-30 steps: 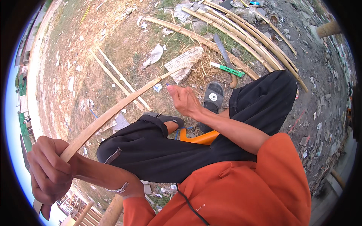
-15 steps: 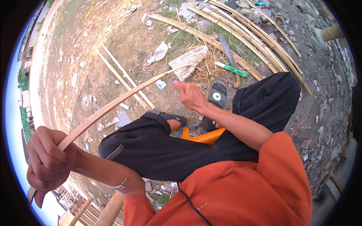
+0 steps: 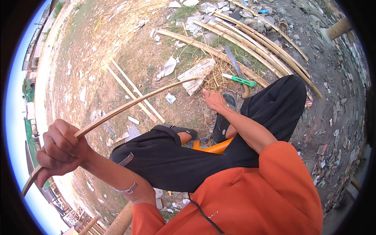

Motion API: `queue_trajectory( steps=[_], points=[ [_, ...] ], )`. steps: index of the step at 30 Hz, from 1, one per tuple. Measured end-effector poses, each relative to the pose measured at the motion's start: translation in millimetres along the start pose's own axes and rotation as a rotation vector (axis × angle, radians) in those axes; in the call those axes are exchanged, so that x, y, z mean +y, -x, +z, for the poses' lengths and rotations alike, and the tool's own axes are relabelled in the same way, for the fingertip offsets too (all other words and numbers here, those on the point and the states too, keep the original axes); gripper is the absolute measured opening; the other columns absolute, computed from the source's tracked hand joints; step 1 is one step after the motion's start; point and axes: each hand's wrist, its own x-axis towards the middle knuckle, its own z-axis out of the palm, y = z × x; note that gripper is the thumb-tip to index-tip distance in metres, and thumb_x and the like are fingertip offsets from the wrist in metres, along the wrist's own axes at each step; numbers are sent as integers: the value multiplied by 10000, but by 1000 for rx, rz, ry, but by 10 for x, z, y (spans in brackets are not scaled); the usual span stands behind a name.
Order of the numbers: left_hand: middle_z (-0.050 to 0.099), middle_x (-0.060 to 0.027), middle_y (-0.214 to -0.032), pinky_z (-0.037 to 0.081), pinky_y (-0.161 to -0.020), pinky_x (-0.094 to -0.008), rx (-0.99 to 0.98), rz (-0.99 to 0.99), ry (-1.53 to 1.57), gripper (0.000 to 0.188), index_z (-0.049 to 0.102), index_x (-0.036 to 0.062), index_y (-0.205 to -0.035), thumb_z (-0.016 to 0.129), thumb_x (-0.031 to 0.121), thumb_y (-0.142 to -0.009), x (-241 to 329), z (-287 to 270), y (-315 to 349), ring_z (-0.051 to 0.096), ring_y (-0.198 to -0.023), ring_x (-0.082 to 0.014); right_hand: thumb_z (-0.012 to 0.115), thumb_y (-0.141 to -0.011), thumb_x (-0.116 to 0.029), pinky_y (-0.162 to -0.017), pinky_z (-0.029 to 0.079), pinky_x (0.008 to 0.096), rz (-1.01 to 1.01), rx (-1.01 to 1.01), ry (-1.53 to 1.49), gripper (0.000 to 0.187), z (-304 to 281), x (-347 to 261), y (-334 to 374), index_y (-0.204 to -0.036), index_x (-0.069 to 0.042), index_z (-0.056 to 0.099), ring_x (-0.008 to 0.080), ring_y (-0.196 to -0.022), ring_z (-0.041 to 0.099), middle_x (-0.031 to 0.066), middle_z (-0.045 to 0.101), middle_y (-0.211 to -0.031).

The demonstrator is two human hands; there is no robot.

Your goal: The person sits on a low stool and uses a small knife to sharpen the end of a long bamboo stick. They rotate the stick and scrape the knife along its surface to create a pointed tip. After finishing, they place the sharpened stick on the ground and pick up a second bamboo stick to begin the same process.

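Observation:
A long bamboo strip (image 3: pixel 129 102) runs from the lower left up toward the middle, and my left hand (image 3: pixel 62 147) is closed around its near part. Its far end reaches over the pale, weathered wood block (image 3: pixel 194 74) on the ground; whether it touches the block I cannot tell. Just below that end is my right hand (image 3: pixel 214 101), apart from the strip, with its fingers curled and the thumb side up. Whatever is in those fingers, if anything, is hidden. Beyond it lie a green-handled knife (image 3: pixel 243 81) and a handsaw (image 3: pixel 235 62) with a wooden grip.
Split bamboo lengths (image 3: pixel 254 43) lie at the upper right. Two thin strips (image 3: pixel 129 87) lie on the ground left of the block. An orange plastic seat (image 3: pixel 213 149) shows between my black-trousered legs (image 3: pixel 168 158). Scraps and rubble litter the ground.
My right hand has moved right and slightly down, closer to the block and my sandal. My left hand has moved up and right a little with the bamboo strip, which has turned.

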Motion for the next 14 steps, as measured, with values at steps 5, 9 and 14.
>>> queue_trajectory(
  steps=[5, 9, 14],
  points=[
    [310, 69, -391, 166, -352, -210, 48, 0, -25, 527, 390, 178, -558, 558, 594, -835, 38, -64, 48, 212, -303, -48, 273, -969, -472, -663, 422, 505, -168, -9, -253, 660, -474, -1055, 263, -701, 63, 551, 467, -662, 550, 294, 550, -662],
    [315, 72, -396, 166, -354, -208, 83, 5, -49, 526, 381, 181, -558, 564, 590, -833, 24, -58, 58, 218, -308, -47, 286, -970, -468, -683, 428, 527, -158, -79, -280, 631, -435, -1203, 380, -749, 40, 587, 480, -702, 565, 301, 570, -688],
    [268, 88, -392, 152, -379, -192, 122, -25, 137, 563, 350, 185, -497, 628, 567, -802, -69, 143, -12, 174, -325, -36, 286, -968, -489, -660, 419, 479, -241, -77, -292, 654, -536, -1341, 472, -701, 50, 544, 422, -631, 570, 276, 543, -633]
  ],
)
